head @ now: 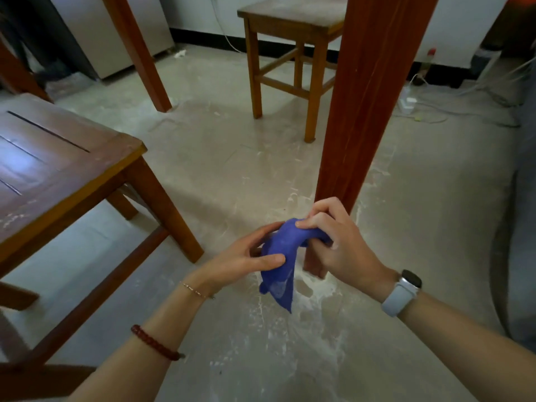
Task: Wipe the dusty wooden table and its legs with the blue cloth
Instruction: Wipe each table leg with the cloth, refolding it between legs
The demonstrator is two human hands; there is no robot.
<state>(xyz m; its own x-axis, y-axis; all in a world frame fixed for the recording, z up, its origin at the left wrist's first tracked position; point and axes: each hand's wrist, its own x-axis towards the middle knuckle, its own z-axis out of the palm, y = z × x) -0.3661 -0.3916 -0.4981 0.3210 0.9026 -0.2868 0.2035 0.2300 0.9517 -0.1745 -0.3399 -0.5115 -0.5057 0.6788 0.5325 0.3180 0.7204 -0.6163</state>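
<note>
In the head view, the blue cloth (280, 256) is held in the air between both hands, low in front of the foot of the near table leg (368, 97); whether it touches the leg cannot be told. The cloth is bunched at its upper end, where it is pinched by the curled fingers and thumb of the right hand (339, 242). Lower down it is gripped by the left hand (246, 256), with the thumb laid flat across its front and the fingers curled behind it. The long axis of the cloth runs from the bunched top at the upper right down to a loose corner, which points at the floor (232, 175).

White dust is spread over the floor around the leg's foot. A pale watch (406, 288) is worn on the right wrist. A second table leg (139, 53) is seen at the upper left, a wooden stool (290, 21) behind, and a dark wooden seat (58, 158) at the left.
</note>
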